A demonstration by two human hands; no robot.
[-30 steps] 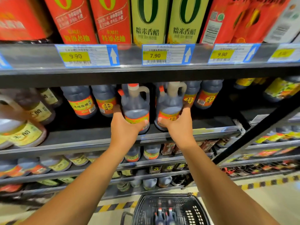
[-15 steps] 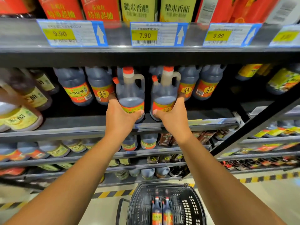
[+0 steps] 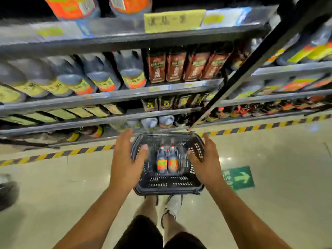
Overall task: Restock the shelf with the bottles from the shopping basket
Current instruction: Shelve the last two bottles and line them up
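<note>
A black shopping basket (image 3: 167,186) stands on the floor in front of the shelf. Two dark bottles (image 3: 168,161) with red caps and orange labels stand side by side in its middle. My left hand (image 3: 126,159) hovers over the basket's left rim, fingers spread, holding nothing. My right hand (image 3: 206,160) hovers over the right rim, also spread and empty. Both hands are apart from the bottles. The shelf (image 3: 115,95) above holds rows of dark bottles with yellow and orange labels. The frame is blurred by motion.
Brown cartons (image 3: 181,67) fill the shelf to the right of the bottles. A black diagonal upright (image 3: 240,76) splits the shelving. Yellow-black tape (image 3: 53,155) marks the floor edge. A green arrow sticker (image 3: 239,177) lies right of the basket. My feet stand behind the basket.
Both hands have let go of the two bottles on the upper shelf and dropped down to the basket. The view has swung downward to the floor.
</note>
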